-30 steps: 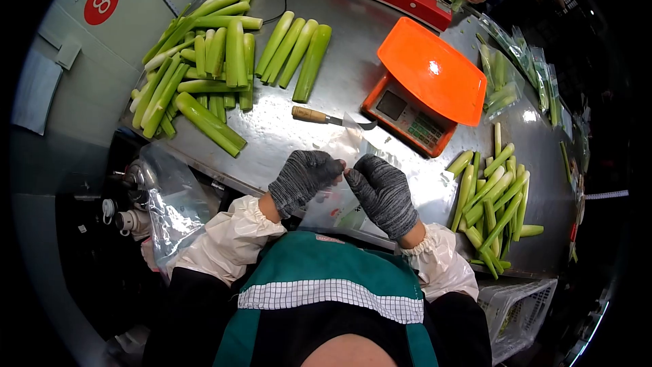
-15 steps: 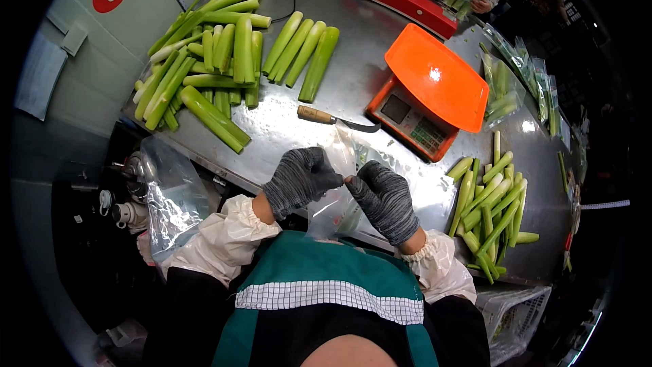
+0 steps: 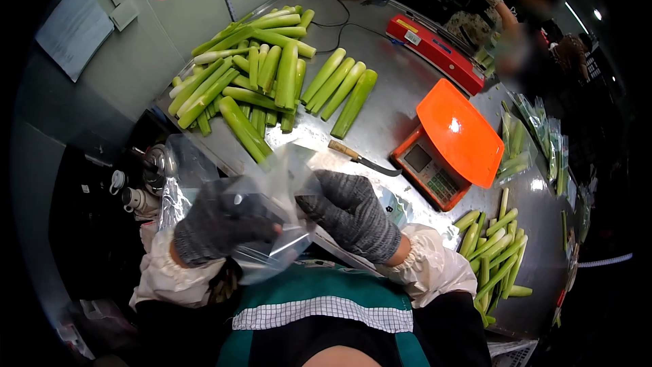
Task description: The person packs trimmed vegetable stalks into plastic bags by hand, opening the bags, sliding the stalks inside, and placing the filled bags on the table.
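Observation:
A clear plastic bag [image 3: 280,187] is stretched between my two gloved hands, just in front of my apron. My left hand [image 3: 221,221], in a grey knitted glove, is closed at the bag's left side; some of its fingers are seen through the film and blurred. On the other side my right hand [image 3: 356,216] pinches the bag's edge between thumb and fingers. Beyond the right hand, a curved knife [image 3: 363,160] with a wooden handle lies on the table. More flat printed bags [image 3: 394,204] lie partly beneath the right hand.
Thick green stalks [image 3: 272,75] are heaped at the left of the metal table [image 3: 380,41]. An orange scale [image 3: 435,170] stands right of the knife, thinner stalks [image 3: 499,251] below it. Filled bags [image 3: 516,146] lie far right, near a red sealer [image 3: 435,54]. Another person [image 3: 530,34] is behind.
Both hands have moved left and the bag is now opened wider and raised between them. The head view has shifted, so the table items sit lower and further right in view.

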The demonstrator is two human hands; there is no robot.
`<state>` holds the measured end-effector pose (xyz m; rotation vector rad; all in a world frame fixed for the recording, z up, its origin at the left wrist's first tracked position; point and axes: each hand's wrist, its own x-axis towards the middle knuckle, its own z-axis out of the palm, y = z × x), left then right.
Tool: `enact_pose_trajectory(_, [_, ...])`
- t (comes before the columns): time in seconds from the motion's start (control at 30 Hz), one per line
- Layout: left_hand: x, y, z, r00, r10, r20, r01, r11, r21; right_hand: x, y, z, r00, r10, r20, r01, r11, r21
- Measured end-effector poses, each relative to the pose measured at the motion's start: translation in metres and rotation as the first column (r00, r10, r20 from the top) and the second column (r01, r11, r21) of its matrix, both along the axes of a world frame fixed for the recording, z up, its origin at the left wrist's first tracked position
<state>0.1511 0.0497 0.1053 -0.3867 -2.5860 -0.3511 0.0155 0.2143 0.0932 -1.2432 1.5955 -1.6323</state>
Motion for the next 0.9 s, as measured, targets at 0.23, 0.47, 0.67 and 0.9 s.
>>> enact_pose_trajectory(0.23, [0.095, -0.005, -0.002, 0.593, 0.734, 0.331, -0.746, 0.346, 0.568, 0.039, -0.087, -0.001, 0.988, 0.071, -0.136, -0.117, 0.925, -0.362])
enact_pose_trajectory(0.47, [0.18, -0.025, -0.049, 0.247, 0.969, 0.019, -0.968, 0.245, 0.048, 0.094, -0.142, -0.057, 0.915, 0.155, -0.372, -0.346, 0.777, -0.527])
enact_pose_trajectory(0.67, [0.129, -0.029, -0.04, 0.067, 0.968, -0.242, -0.888, 0.169, 0.429, 0.036, -0.133, -0.08, 0.939, 0.344, -0.001, -0.341, 0.931, 0.127])
enact_pose_trajectory(0.9, [0.085, -0.034, -0.077, 0.338, 0.941, 0.024, -0.852, 0.295, 0.432, -0.154, -0.114, -0.169, 0.678, -0.562, -0.475, 0.698, 0.289, 0.655])
